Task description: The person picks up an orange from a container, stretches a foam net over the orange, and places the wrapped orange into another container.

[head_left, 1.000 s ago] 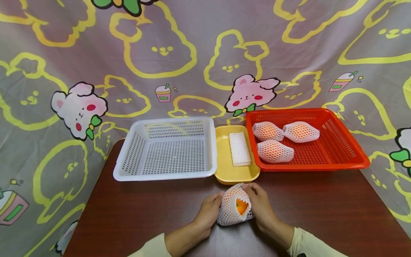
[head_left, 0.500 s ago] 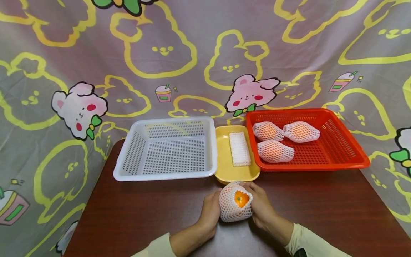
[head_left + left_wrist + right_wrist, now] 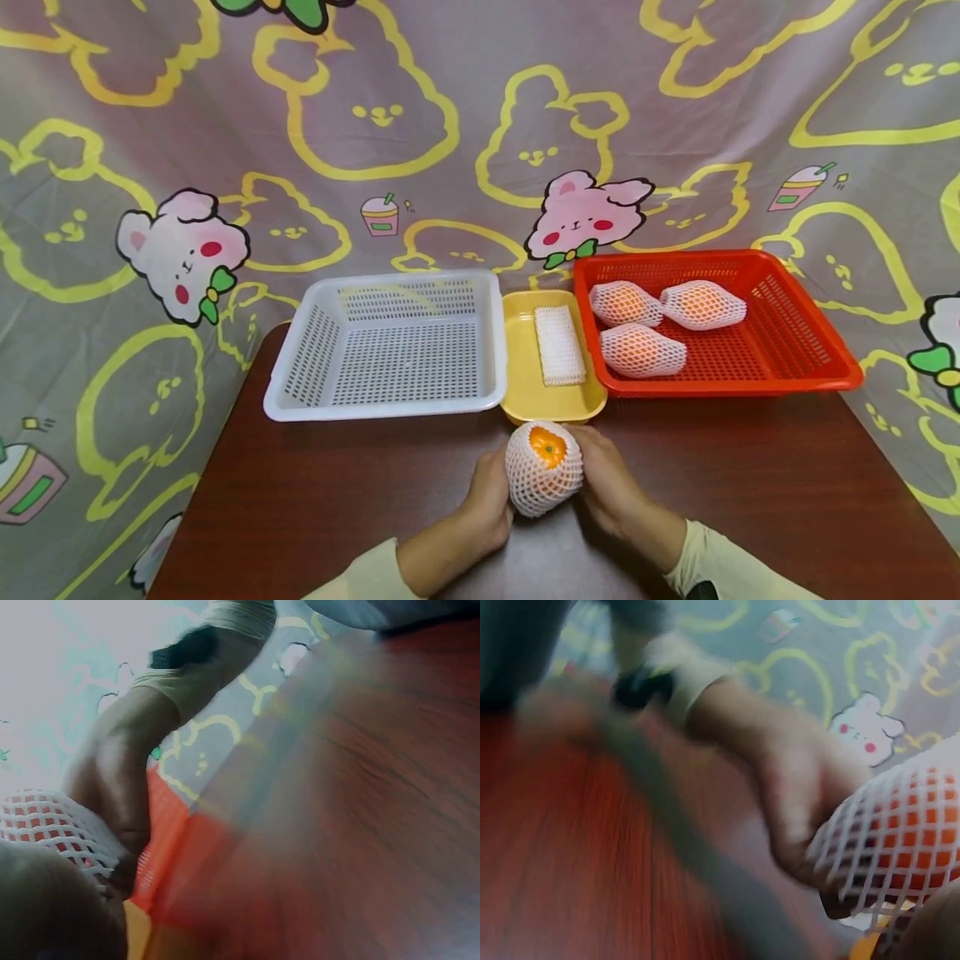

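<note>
An orange [image 3: 548, 447] in a white foam net sleeve [image 3: 542, 487] is held between both hands just in front of the yellow tray. Its stem end shows through the sleeve's open mouth, which faces up. My left hand [image 3: 489, 500] grips the sleeved fruit from the left, and my right hand [image 3: 611, 483] grips it from the right; the fingers behind the fruit are hidden. In the right wrist view the net [image 3: 900, 832] stretches over the orange with the left hand [image 3: 802, 787] on its end. The left wrist view shows the right hand [image 3: 116, 787] beside the net.
A white perforated basket [image 3: 386, 412] stands at the back left. Beside it, the yellow tray [image 3: 521, 392] holds flat white foam net sleeves [image 3: 559, 346]. At the back right, a red basket [image 3: 780, 358] contains three sleeved oranges [image 3: 642, 350]. A patterned cloth hangs behind the brown table [image 3: 315, 500].
Both hands have turned the sleeved orange, so the sleeve's opening has moved up and left and now faces upward. More of the orange's stem end shows. The baskets and tray have stayed put.
</note>
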`<action>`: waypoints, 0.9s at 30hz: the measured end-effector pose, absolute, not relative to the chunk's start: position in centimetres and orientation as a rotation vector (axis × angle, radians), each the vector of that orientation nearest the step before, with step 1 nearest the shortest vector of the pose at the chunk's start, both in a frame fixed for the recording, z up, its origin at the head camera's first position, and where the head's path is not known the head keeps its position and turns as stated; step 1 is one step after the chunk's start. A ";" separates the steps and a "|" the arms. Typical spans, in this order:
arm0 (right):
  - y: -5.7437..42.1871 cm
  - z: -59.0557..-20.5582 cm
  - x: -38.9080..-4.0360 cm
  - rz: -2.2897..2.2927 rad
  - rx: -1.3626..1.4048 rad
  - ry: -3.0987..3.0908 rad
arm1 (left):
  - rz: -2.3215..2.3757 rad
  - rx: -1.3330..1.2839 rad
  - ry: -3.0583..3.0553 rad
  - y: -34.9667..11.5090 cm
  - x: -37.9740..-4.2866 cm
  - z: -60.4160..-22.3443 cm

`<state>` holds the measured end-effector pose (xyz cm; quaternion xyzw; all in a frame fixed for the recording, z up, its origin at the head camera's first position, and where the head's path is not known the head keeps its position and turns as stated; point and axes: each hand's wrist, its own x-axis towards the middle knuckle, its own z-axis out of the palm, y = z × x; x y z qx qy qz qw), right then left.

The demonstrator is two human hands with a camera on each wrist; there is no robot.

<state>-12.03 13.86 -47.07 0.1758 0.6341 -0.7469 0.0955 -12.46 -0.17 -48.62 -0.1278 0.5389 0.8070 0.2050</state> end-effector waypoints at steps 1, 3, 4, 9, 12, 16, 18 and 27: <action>13.9 -46.8 -12.0 -2.183 0.499 1.965 | 2.257 -0.347 1.459 -0.3 -12.6 -48.4; 13.9 -46.3 -11.8 -2.126 0.424 2.159 | 2.270 -0.318 1.377 -0.5 -13.0 -47.9; 13.9 -46.1 -11.6 -2.110 0.365 2.243 | 2.279 -0.305 1.351 -0.7 -13.2 -47.6; 14.4 -45.3 -10.6 -2.189 -0.224 2.420 | 2.327 -0.274 1.324 -1.4 -14.1 -46.5; 14.8 -45.0 -10.2 -2.110 -0.636 2.526 | 2.316 -0.267 1.333 -1.6 -14.3 -46.2; 15.0 -44.6 -10.2 -1.862 -0.817 2.678 | 2.256 -0.252 1.364 -1.6 -14.1 -45.9; 14.9 -44.6 -10.3 -1.809 -0.769 2.681 | 2.221 -0.256 1.388 -1.6 -14.0 -45.9; 15.4 -44.5 -10.6 -1.921 -0.700 2.653 | 2.127 -0.141 1.762 -1.6 -13.3 -45.2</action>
